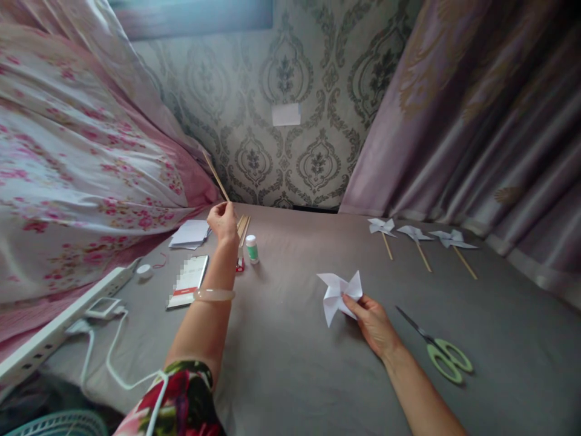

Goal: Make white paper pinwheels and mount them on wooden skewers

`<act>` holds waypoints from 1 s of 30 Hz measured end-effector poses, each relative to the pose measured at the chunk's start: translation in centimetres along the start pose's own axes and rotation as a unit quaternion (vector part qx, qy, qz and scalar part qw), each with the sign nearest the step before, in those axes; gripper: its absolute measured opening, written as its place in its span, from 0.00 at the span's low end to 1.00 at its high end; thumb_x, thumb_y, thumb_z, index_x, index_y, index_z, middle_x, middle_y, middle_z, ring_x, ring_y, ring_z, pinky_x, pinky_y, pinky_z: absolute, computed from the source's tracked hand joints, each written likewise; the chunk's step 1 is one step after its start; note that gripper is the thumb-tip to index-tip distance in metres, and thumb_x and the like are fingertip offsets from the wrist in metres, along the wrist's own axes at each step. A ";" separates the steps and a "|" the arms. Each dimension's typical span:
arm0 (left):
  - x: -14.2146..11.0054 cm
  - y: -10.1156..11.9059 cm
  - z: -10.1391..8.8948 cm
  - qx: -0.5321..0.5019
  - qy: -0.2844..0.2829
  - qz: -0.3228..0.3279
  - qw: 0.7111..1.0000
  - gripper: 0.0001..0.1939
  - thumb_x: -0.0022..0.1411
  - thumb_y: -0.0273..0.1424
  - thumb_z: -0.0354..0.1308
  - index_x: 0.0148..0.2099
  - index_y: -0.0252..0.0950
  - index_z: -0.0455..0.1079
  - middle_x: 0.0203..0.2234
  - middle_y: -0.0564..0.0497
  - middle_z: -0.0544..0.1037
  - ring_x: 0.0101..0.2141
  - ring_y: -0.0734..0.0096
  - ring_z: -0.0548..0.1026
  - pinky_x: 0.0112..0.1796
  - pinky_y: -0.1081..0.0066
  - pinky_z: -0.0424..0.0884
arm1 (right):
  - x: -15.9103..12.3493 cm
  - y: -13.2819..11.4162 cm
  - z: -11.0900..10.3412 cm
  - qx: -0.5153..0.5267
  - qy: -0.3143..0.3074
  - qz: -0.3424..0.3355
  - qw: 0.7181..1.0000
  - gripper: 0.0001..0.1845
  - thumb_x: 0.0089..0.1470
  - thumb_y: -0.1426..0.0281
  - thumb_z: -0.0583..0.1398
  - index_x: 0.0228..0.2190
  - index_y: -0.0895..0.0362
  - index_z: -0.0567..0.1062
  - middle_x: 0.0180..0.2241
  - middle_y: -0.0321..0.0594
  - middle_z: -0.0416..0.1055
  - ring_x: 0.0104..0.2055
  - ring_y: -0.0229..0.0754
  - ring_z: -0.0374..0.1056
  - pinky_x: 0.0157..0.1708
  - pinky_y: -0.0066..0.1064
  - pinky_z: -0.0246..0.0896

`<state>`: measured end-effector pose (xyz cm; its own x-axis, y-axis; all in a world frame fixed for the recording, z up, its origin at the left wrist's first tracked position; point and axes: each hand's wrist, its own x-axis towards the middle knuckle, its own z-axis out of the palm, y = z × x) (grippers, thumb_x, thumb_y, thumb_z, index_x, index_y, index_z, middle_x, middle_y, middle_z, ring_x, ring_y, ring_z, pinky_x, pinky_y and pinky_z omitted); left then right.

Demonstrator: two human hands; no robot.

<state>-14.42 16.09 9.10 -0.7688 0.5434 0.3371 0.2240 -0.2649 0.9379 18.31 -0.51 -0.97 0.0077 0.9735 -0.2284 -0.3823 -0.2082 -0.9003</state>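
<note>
My left hand (222, 221) pinches the lower end of a thin wooden stick (216, 177), which points up and to the left above the cloth. Below that hand lie several more wooden sticks (244, 227), partly hidden by it. In my right hand (376, 324) is a white paper pinwheel (339, 295), its middle held between thumb and fingers. A glue bottle (252, 249) with a white cap stands right of my left forearm, beside a small red object (240, 264) partly covered by the arm. Green-handled scissors (438, 348) rest to the right of my right hand.
Three pinwheels on sticks (381, 227) lie at the back right. On the left are a stack of white paper (189, 235), a phone (188, 282), a white cap (144, 272) and a power strip (59, 324) with white cables. Curtains hang at both sides.
</note>
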 end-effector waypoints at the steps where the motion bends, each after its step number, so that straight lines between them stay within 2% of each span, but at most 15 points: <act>1: -1.2 0.5 0.2 -0.053 -0.004 -0.009 0.999 0.11 0.53 0.32 0.56 0.37 0.30 0.69 0.28 0.49 0.74 0.25 0.78 0.69 0.28 0.76 0.64 | 0.0 -0.1 0.1 0.005 -0.002 0.002 1.000 0.19 0.32 0.62 0.72 0.30 0.58 0.80 0.31 0.41 0.79 0.34 0.43 0.73 0.42 0.34 0.65; 4: -4.6 1.2 0.3 -0.138 -0.030 -0.050 0.989 0.11 0.49 0.32 0.59 0.35 0.32 0.68 0.25 0.53 0.72 0.22 0.80 0.66 0.25 0.77 0.62 | -0.1 -0.3 0.2 0.017 -0.013 0.001 1.000 0.20 0.31 0.63 0.73 0.29 0.58 0.80 0.30 0.40 0.79 0.33 0.43 0.73 0.42 0.35 0.65; 10: -11.3 1.4 0.7 -0.211 -0.117 -0.144 0.960 0.15 0.40 0.31 0.60 0.35 0.35 0.68 0.26 0.55 0.69 0.24 0.80 0.66 0.27 0.77 0.63 | -0.1 -0.4 0.2 0.040 -0.023 -0.010 0.999 0.19 0.31 0.63 0.73 0.30 0.58 0.80 0.29 0.39 0.79 0.32 0.40 0.73 0.42 0.32 0.64; 14: -15.4 1.6 1.1 -0.257 -0.181 -0.234 0.920 0.13 0.38 0.29 0.58 0.32 0.35 0.66 0.23 0.56 0.68 0.24 0.79 0.67 0.28 0.75 0.64 | -0.1 -0.6 0.2 0.052 -0.018 -0.008 0.998 0.19 0.30 0.64 0.73 0.29 0.58 0.80 0.28 0.39 0.79 0.30 0.39 0.72 0.38 0.30 0.64; 17: -18.1 1.6 1.3 -0.279 -0.217 -0.271 0.896 0.10 0.39 0.28 0.54 0.30 0.34 0.65 0.21 0.56 0.67 0.21 0.81 0.65 0.23 0.77 0.59 | -0.2 -0.8 0.3 0.062 -0.009 -0.001 0.998 0.19 0.29 0.65 0.73 0.27 0.59 0.80 0.27 0.38 0.79 0.28 0.38 0.71 0.35 0.29 0.65; 21: -20.5 1.1 1.0 -0.277 -0.251 -0.296 0.879 0.10 0.41 0.28 0.54 0.31 0.33 0.65 0.20 0.57 0.65 0.18 0.83 0.61 0.19 0.79 0.53 | -0.2 -1.0 0.5 0.074 0.005 0.013 0.997 0.18 0.27 0.65 0.74 0.26 0.58 0.80 0.27 0.37 0.79 0.28 0.36 0.71 0.31 0.26 0.63; 27: -22.4 0.8 -0.1 -0.272 -0.337 -0.300 0.850 0.21 0.53 0.41 0.59 0.47 0.38 0.64 0.17 0.62 0.61 0.15 0.84 0.54 0.17 0.81 0.45 | 0.1 -0.9 0.1 0.082 0.023 0.014 0.996 0.19 0.28 0.66 0.73 0.27 0.59 0.80 0.28 0.39 0.79 0.28 0.37 0.71 0.28 0.26 0.63; 30: -22.9 1.1 -0.3 -0.291 -0.365 -0.304 0.830 0.21 0.54 0.40 0.60 0.47 0.39 0.64 0.15 0.63 0.58 0.14 0.84 0.54 0.17 0.80 0.45 | 0.3 -0.9 -0.3 0.095 0.030 0.017 0.995 0.18 0.29 0.67 0.74 0.27 0.59 0.79 0.28 0.38 0.78 0.28 0.36 0.71 0.26 0.25 0.64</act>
<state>3.26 3.09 2.39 -0.0185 0.9995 -0.0258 -0.5644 0.0109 0.8255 18.91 -0.08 -0.34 0.0451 0.9579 -0.2835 -0.5509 -0.2129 -0.8070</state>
